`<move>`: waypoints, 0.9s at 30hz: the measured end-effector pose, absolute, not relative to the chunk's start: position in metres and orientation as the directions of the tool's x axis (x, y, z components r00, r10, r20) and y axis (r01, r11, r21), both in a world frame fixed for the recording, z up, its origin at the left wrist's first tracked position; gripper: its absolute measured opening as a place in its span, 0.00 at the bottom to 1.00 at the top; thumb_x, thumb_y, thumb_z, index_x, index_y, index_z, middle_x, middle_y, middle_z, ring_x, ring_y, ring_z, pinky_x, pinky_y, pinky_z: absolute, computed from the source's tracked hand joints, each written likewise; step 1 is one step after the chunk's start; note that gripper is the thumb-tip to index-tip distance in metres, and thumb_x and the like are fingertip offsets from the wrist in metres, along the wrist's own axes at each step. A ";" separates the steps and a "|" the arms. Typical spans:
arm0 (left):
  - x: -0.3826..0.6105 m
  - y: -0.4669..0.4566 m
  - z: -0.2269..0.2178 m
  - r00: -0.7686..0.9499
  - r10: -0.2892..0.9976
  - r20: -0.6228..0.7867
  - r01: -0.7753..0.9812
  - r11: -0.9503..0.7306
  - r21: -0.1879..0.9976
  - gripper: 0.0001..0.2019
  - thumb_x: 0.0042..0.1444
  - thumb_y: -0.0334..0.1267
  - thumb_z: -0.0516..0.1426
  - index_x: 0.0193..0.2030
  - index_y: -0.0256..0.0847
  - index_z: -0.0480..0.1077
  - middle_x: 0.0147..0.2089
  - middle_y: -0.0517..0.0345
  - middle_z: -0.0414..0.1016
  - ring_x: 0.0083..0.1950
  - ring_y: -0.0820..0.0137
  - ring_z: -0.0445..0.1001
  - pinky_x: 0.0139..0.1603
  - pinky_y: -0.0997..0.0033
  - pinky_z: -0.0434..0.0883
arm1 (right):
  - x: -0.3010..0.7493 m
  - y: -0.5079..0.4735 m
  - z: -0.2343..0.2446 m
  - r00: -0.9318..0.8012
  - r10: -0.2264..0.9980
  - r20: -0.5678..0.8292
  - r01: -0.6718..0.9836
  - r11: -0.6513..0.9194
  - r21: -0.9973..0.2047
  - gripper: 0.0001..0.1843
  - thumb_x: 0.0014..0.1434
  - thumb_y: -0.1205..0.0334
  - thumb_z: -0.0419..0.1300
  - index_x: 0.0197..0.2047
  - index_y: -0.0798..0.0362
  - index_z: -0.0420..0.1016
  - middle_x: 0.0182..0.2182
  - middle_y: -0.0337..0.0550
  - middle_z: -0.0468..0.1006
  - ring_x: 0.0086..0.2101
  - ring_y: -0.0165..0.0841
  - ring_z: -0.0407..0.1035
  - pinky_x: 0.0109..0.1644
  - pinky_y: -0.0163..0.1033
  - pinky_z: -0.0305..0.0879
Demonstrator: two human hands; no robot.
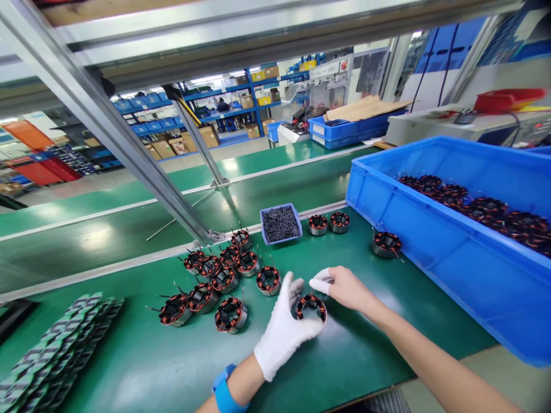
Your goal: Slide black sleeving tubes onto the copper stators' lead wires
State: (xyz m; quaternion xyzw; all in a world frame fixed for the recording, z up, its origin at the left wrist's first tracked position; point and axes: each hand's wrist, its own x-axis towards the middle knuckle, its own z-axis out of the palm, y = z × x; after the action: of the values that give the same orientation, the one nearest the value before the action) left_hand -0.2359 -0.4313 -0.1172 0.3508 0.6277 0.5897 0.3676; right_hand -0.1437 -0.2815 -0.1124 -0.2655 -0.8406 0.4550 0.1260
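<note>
My left hand, in a white glove and with a blue band on the wrist, is wrapped round a motor stator with copper windings. Just above that stator's right side is my right hand, its covered thumb and fingertips pinched together; whether a wire is between them is too small to tell. Several more stators with upright wire leads stand to the left. A small tray of short black tubes sits behind my hands, beside two other stators.
At the right, a big blue bin holds many stators, and a single stator stands against its side. Stacked green circuit boards lie at the left. A metal post rises from the green bench beneath an overhead frame.
</note>
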 end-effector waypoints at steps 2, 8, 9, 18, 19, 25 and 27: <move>-0.232 -0.432 -0.118 -0.416 0.904 -0.100 0.090 0.150 0.985 0.51 0.34 0.28 0.62 0.63 0.41 0.36 0.58 0.50 0.58 0.54 0.63 0.63 0.55 0.65 0.62 | -0.150 -0.284 -0.111 -0.850 0.527 -0.003 0.295 0.472 -0.831 0.06 0.50 0.62 0.57 0.27 0.53 0.74 0.25 0.40 0.76 0.26 0.32 0.69 0.30 0.33 0.61; -0.238 -0.429 -0.119 -0.330 0.941 -0.080 0.170 0.143 0.975 0.53 0.34 0.26 0.61 0.63 0.43 0.33 0.52 0.55 0.65 0.47 0.66 0.68 0.51 0.65 0.66 | -0.142 -0.297 -0.105 -0.873 0.341 0.348 0.100 0.824 -0.558 0.10 0.55 0.65 0.54 0.26 0.53 0.75 0.25 0.42 0.76 0.31 0.33 0.67 0.35 0.34 0.59; -0.241 -0.428 -0.119 -0.319 0.945 -0.077 0.179 0.139 0.974 0.53 0.34 0.26 0.62 0.63 0.44 0.33 0.53 0.55 0.64 0.47 0.66 0.68 0.50 0.66 0.66 | -0.142 -0.291 -0.100 -0.897 0.303 0.323 0.089 0.837 -0.540 0.11 0.56 0.64 0.53 0.27 0.53 0.75 0.26 0.41 0.76 0.30 0.32 0.68 0.35 0.33 0.59; -0.250 -0.392 -0.128 -0.532 0.842 0.087 0.406 0.164 0.899 0.45 0.48 0.33 0.57 0.64 0.42 0.27 0.64 0.47 0.45 0.62 0.61 0.51 0.61 0.57 0.53 | -0.175 -0.178 -0.062 -0.631 0.770 0.093 0.769 0.637 -0.057 0.16 0.54 0.72 0.50 0.46 0.61 0.69 0.39 0.58 0.72 0.39 0.45 0.68 0.37 0.43 0.62; -0.247 -0.391 -0.130 -0.577 0.799 0.171 0.495 0.175 0.851 0.43 0.50 0.32 0.55 0.64 0.41 0.28 0.65 0.47 0.40 0.64 0.61 0.44 0.62 0.55 0.49 | -0.178 -0.172 -0.062 -0.642 0.765 0.056 0.764 0.644 -0.036 0.14 0.52 0.72 0.52 0.42 0.60 0.71 0.38 0.57 0.73 0.38 0.45 0.68 0.37 0.42 0.62; -0.219 -0.411 -0.131 -0.242 0.746 0.620 0.935 0.010 0.354 0.36 0.50 0.24 0.51 0.63 0.45 0.37 0.65 0.49 0.39 0.65 0.56 0.41 0.60 0.46 0.52 | -0.183 -0.159 -0.067 -0.690 0.720 -0.069 0.719 0.693 0.048 0.14 0.49 0.67 0.57 0.42 0.56 0.71 0.37 0.52 0.74 0.38 0.43 0.69 0.36 0.40 0.62; -0.215 -0.417 -0.127 -0.185 0.760 0.623 0.950 -0.023 0.310 0.35 0.49 0.22 0.49 0.63 0.40 0.39 0.64 0.46 0.43 0.64 0.57 0.42 0.59 0.48 0.54 | -0.178 -0.164 -0.067 -0.704 0.707 -0.070 0.704 0.707 0.063 0.13 0.52 0.66 0.55 0.41 0.56 0.72 0.37 0.53 0.74 0.38 0.42 0.69 0.36 0.40 0.61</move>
State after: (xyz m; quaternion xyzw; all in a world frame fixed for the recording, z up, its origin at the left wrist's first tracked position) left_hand -0.2146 -0.4174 -0.1271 0.6237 0.6856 0.3499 -0.1358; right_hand -0.1782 -0.1640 -0.0667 -0.3824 -0.9228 -0.0159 -0.0443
